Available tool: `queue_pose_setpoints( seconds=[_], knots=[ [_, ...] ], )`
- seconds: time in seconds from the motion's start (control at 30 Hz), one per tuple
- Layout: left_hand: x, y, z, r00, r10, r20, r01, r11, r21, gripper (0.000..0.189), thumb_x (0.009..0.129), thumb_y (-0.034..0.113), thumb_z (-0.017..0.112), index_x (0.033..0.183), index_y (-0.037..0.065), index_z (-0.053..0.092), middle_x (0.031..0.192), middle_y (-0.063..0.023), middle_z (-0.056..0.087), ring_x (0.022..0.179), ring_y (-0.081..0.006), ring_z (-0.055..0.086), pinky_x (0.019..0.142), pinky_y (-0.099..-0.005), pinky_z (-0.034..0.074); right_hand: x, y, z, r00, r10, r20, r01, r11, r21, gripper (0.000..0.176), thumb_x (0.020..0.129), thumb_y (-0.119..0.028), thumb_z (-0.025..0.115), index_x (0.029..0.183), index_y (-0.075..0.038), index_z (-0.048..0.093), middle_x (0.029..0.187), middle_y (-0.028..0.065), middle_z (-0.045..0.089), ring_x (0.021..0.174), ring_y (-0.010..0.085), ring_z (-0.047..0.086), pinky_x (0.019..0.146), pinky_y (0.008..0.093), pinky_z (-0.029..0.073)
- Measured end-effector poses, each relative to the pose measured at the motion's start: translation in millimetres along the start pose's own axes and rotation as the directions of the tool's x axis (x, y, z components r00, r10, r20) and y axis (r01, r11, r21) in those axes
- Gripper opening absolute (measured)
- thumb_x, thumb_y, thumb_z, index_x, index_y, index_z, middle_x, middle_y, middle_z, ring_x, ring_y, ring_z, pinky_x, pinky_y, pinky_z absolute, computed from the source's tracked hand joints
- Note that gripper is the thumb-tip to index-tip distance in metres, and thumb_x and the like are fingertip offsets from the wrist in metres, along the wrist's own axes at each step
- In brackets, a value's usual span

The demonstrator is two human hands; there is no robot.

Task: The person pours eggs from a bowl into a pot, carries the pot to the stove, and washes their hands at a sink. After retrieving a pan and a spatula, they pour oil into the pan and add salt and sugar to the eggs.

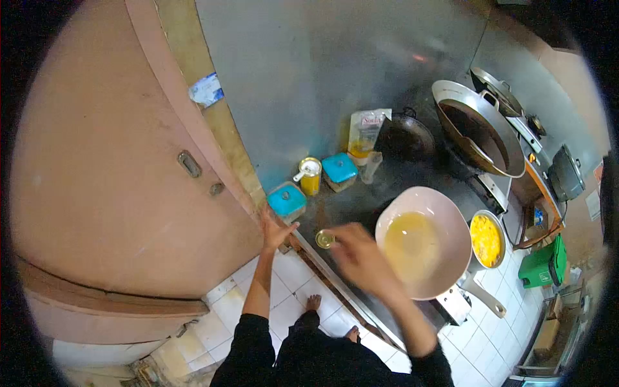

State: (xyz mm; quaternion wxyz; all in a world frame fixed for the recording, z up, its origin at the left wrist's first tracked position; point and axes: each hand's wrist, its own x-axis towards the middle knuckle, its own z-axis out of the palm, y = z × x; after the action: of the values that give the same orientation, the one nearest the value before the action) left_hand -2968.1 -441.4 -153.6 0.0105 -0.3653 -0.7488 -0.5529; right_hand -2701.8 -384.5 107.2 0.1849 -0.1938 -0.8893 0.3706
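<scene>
I count two bare hands: a left hand [277, 233] and a right hand [361, 258]. One small round gold-coloured piece [325, 239] is at the right hand's fingertips. Beyond the left hand stand two blue-lidded containers [287, 201] and, between them, one yellow canister [311, 186]. Farther beyond the right hand there's one clear pouch [364, 135]. To that hand's right sit one pale pink pan [451, 235] and one pot of yellow food [502, 238]; farther right, one green bin [543, 264]. Two bare feet [313, 302] show on the floor.
</scene>
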Motion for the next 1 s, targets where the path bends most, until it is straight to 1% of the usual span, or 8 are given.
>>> queue_pose_setpoints(
  seconds=[0.1, 0.27, 0.37, 0.47, 0.53, 0.77, 0.97, 1.0],
  knots=[
    [11.7, -28.5, 17.9, 0.999, 0.018, -0.038, -0.024, 0.99, -0.142, 0.103, 0.051, 0.034, 0.087, 0.13, -0.001, 0.032, 0.126, -0.0209, 0.042, 0.115, -0.0365, 0.043, 0.097, -0.0441, 0.035, 96.0, 29.7, 109.3, 0.994, 0.077, -0.074, -0.087, 0.986, -0.143, 0.035, 0.085, -0.016, 0.055, 0.118, -0.005, 0.054, 0.116, 0.0208, 0.052, 0.1, 0.0399, 0.055, 0.083, 0.0454, 0.047],
    [23.3, -23.8, 19.7, 0.992, -0.124, -0.025, 0.125, 0.991, 0.054, 0.087, 0.061, 0.035, 0.08, 0.126, -0.001, 0.034, 0.115, -0.019, 0.043, 0.111, -0.0362, 0.042, 0.094, -0.0455, 0.035, 168.2, 95.7, 195.9, 0.97, 0.097, -0.221, -0.176, 0.912, -0.37, 0.028, 0.084, -0.011, 0.052, 0.11, 0.001, 0.052, 0.106, 0.0253, 0.052, 0.089, 0.0435, 0.057, 0.076, 0.0481, 0.049],
    [17.0, -9.3, 6.3, 0.995, -0.068, 0.075, 0.067, 0.998, 0.016, 0.087, 0.06, 0.031, 0.081, 0.126, -0.001, 0.033, 0.115, -0.0191, 0.042, 0.112, -0.0359, 0.041, 0.094, -0.0457, 0.035, 157.2, 106.5, 195.6, 0.974, 0.13, -0.188, -0.18, 0.942, -0.282, 0.034, 0.073, -0.004, 0.057, 0.106, 0.003, 0.05, 0.102, 0.0266, 0.052, 0.09, 0.0405, 0.058, 0.073, 0.043, 0.051],
    [11.1, -2.9, -9.9, 0.994, -0.003, 0.106, 0.013, 0.995, -0.1, 0.092, 0.054, 0.025, 0.084, 0.126, 0.0, 0.033, 0.118, -0.0189, 0.042, 0.113, -0.035, 0.041, 0.095, -0.045, 0.035, 122.1, 83.7, 160.8, 0.885, -0.027, -0.464, -0.059, 0.984, -0.169, 0.022, 0.076, -0.002, 0.06, 0.097, -0.001, 0.054, 0.09, 0.0218, 0.052, 0.079, 0.0394, 0.057, 0.064, 0.0461, 0.048],
    [-0.7, -7.9, -15.1, 0.99, -0.064, 0.125, 0.09, 0.973, -0.213, 0.1, 0.046, 0.018, 0.088, 0.127, 0.0, 0.033, 0.122, -0.0183, 0.043, 0.114, -0.0331, 0.043, 0.096, -0.0428, 0.037, 102.5, 91.2, 139.4, 0.826, 0.041, -0.563, -0.158, 0.974, -0.162, 0.024, 0.075, 0.001, 0.059, 0.099, -0.001, 0.055, 0.088, 0.0208, 0.051, 0.076, 0.0376, 0.056, 0.065, 0.0433, 0.047],
    [-14.2, 23.6, -64.5, 0.988, 0.108, 0.114, -0.091, 0.985, -0.146, 0.099, 0.046, 0.018, 0.089, 0.127, 0.001, 0.035, 0.124, -0.0179, 0.043, 0.116, -0.0313, 0.044, 0.099, -0.0414, 0.036, 103.4, 162.6, 162.6, 0.899, 0.241, -0.366, -0.346, 0.903, -0.254, 0.024, 0.075, 0.0, 0.058, 0.098, 0.0, 0.053, 0.093, 0.0222, 0.049, 0.081, 0.0389, 0.055, 0.069, 0.0443, 0.047],
    [-3.1, 71.2, -106.2, 0.926, 0.275, 0.26, -0.28, 0.96, -0.019, 0.103, 0.045, 0.022, 0.089, 0.129, 0.004, 0.032, 0.127, -0.0181, 0.042, 0.119, -0.0324, 0.041, 0.1, -0.0432, 0.035, 82.2, 57.5, 130.2, 0.897, -0.142, -0.418, 0.016, 0.957, -0.29, 0.013, 0.071, -0.002, 0.061, 0.084, -0.002, 0.059, 0.084, 0.0116, 0.054, 0.079, 0.0307, 0.057, 0.066, 0.0399, 0.049],
    [-0.5, 79.7, -109.0, 0.922, 0.28, 0.268, -0.285, 0.958, -0.024, 0.103, 0.045, 0.022, 0.089, 0.129, 0.004, 0.032, 0.127, -0.0181, 0.042, 0.119, -0.0324, 0.041, 0.1, -0.0432, 0.035, 77.2, 45.5, 127.4, 0.938, -0.208, -0.276, 0.128, 0.951, -0.282, 0.012, 0.07, -0.004, 0.061, 0.082, -0.003, 0.06, 0.081, 0.0101, 0.054, 0.079, 0.0285, 0.058, 0.065, 0.0388, 0.049]
  ],
)
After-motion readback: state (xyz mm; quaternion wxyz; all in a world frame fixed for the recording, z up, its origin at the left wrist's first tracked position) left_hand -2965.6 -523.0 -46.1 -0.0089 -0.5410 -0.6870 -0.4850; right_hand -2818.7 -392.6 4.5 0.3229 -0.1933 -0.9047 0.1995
